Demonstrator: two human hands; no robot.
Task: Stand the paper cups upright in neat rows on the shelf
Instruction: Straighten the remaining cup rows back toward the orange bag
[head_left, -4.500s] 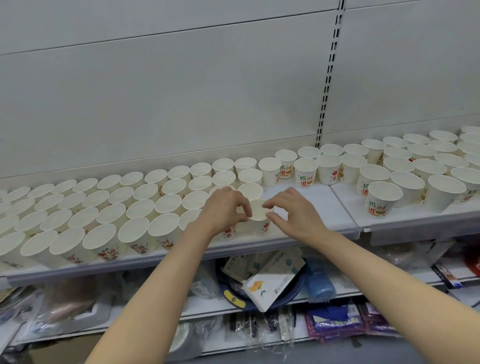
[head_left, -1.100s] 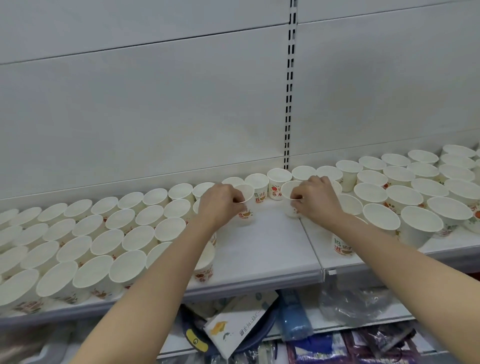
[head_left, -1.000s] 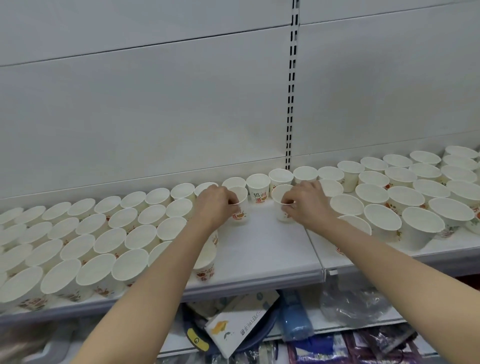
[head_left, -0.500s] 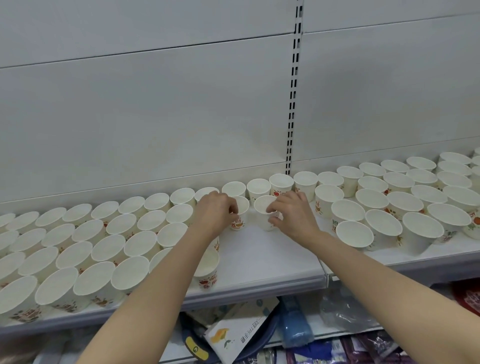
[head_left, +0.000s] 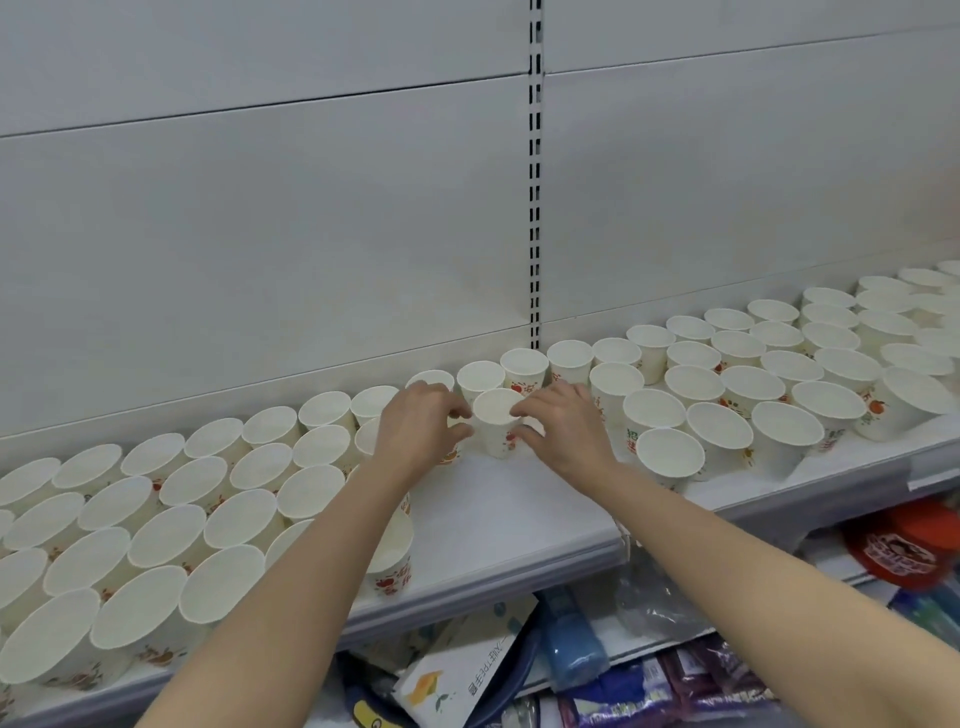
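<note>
While both hands pinch one paper cup (head_left: 497, 422) standing in the bare middle of the shelf (head_left: 519, 509), left hand (head_left: 423, 423) and right hand (head_left: 563, 423) should grip its stiffer rim lightly, since thin, light walls likely crush or tip.

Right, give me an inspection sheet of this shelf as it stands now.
Surface: white shelf, bare strip at the front centre between the two cup groups.
Job's things: upright paper cups in rows at left and right; one cup in the second row between both hands.
Clutter: nothing seen on the shelf.
Grips: left hand and right hand pinch that cup's rim and sides.
Cables: nothing seen.
Surroundings: grey back panel; packaged goods on the lower shelf.
</note>
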